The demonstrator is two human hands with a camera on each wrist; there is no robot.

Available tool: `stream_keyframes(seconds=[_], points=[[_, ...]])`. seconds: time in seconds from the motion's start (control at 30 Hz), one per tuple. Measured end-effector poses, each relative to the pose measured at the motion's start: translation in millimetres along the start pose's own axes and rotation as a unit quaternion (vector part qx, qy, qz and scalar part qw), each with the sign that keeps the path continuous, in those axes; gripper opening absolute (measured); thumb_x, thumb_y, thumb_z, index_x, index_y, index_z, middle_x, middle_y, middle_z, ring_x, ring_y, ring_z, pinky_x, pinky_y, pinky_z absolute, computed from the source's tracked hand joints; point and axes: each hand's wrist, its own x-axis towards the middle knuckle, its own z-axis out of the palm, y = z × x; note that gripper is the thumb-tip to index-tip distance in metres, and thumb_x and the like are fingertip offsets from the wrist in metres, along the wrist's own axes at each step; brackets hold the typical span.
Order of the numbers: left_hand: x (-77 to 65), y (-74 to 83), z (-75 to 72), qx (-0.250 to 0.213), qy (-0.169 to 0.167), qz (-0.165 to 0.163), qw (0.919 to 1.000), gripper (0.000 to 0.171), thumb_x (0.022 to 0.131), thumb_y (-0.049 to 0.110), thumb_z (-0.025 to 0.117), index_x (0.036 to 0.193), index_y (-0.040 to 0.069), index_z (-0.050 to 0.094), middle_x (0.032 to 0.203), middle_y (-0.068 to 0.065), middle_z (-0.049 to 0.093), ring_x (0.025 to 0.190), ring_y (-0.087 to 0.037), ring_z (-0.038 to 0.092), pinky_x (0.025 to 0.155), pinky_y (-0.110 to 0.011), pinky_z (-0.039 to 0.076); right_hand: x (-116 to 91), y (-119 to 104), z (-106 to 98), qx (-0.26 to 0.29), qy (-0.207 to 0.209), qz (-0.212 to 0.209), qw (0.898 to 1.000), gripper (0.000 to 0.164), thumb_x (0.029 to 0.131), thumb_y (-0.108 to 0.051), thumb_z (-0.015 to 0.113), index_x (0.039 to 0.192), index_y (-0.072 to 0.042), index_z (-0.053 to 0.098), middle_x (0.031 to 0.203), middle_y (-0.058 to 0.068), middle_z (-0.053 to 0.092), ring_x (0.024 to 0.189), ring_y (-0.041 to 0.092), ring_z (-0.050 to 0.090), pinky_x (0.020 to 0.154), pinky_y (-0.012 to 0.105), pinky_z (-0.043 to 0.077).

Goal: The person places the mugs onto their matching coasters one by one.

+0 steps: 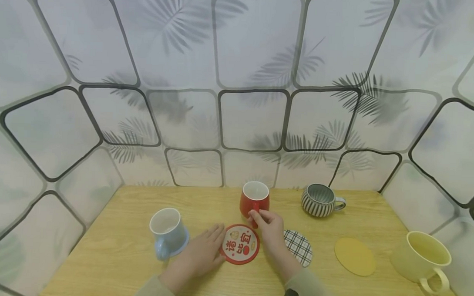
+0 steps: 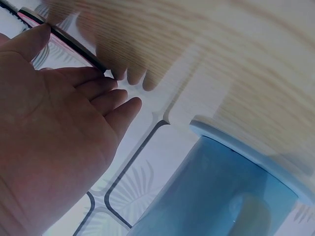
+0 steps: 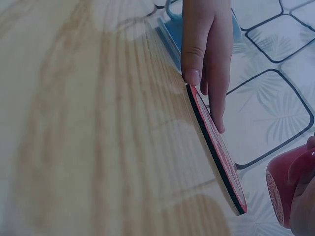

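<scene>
My right hand (image 1: pixel 272 231) pinches the handle of a red mug (image 1: pixel 246 205) with a white inside. In the right wrist view the red mug (image 3: pixel 281 189) shows its patterned base, off the tabletop. My left hand (image 1: pixel 203 251) lies beside a round red-rimmed coaster (image 1: pixel 239 244) with printed characters. Its fingers are nearly straight, and its thumb and fingertips touch the coaster's left edge. In the left wrist view the left hand (image 2: pixel 64 132) shows its palm side, with the coaster (image 2: pixel 74 46) edge-on at the fingertips. The coaster lies on the wooden table (image 1: pixel 128 222).
A light blue mug (image 1: pixel 170 235) stands on a blue coaster (image 1: pixel 184 242) at left. A striped grey cup (image 1: pixel 317 205) stands at the back right. A checkered coaster (image 1: pixel 299 248), partly behind my right arm, a yellow coaster (image 1: pixel 354 256) and a yellow mug (image 1: pixel 417 261) lie rightward.
</scene>
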Motion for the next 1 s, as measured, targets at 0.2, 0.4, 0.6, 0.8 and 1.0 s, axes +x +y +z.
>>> stream_keyframes(seconds=[0.2,0.4,0.6,0.8,1.0], points=[[0.1,0.5,0.6,-0.012,-0.005,-0.001,0.9999,0.075,0.103,0.042,0.065,0.159,-0.002,0.043,0.169,-0.019,0.039,0.158,-0.036,0.039,0.129,-0.051,0.036,-7,0,-1,0.005,-0.005,0.005,1.0,0.024,0.1,-0.016,0.076,0.095,0.007,0.079,0.081,0.003,0.077,0.086,0.012,0.066,0.083,0.024,0.057],[1.4,-1.2,1.6,-0.011,-0.011,0.001,0.9999,0.075,0.104,0.041,0.064,0.16,-0.002,0.041,0.17,-0.019,0.038,0.158,-0.036,0.038,0.13,-0.051,0.036,-13,0,-2,-0.008,-0.011,0.009,1.0,0.025,0.099,-0.021,0.077,0.097,0.004,0.08,0.083,0.002,0.078,0.09,0.009,0.066,0.083,0.02,0.054],[1.2,-1.4,1.3,-0.008,-0.009,0.002,0.9999,0.075,0.103,0.041,0.064,0.16,-0.002,0.042,0.17,-0.019,0.039,0.158,-0.036,0.039,0.13,-0.05,0.036,-17,1,-3,-0.023,-0.02,0.009,0.999,0.026,0.098,-0.023,0.078,0.093,0.003,0.08,0.081,-0.004,0.075,0.089,0.011,0.063,0.082,0.02,0.054],[1.4,-0.8,1.7,-0.011,-0.009,-0.001,0.9999,0.074,0.103,0.041,0.065,0.159,-0.002,0.043,0.169,-0.019,0.04,0.158,-0.036,0.039,0.129,-0.051,0.037,-24,1,-4,-0.021,-0.035,0.003,0.999,0.029,0.098,-0.023,0.078,0.094,0.006,0.079,0.083,0.002,0.075,0.087,0.011,0.064,0.081,0.019,0.056],[1.4,-0.5,1.9,-0.005,-0.014,-0.003,0.9999,0.074,0.104,0.043,0.063,0.16,-0.001,0.042,0.17,-0.018,0.039,0.158,-0.036,0.039,0.13,-0.051,0.036,-30,3,-1,-0.011,-0.038,-0.007,0.999,0.027,0.097,-0.019,0.079,0.097,0.008,0.079,0.077,-0.003,0.076,0.083,0.006,0.067,0.079,0.018,0.057]])
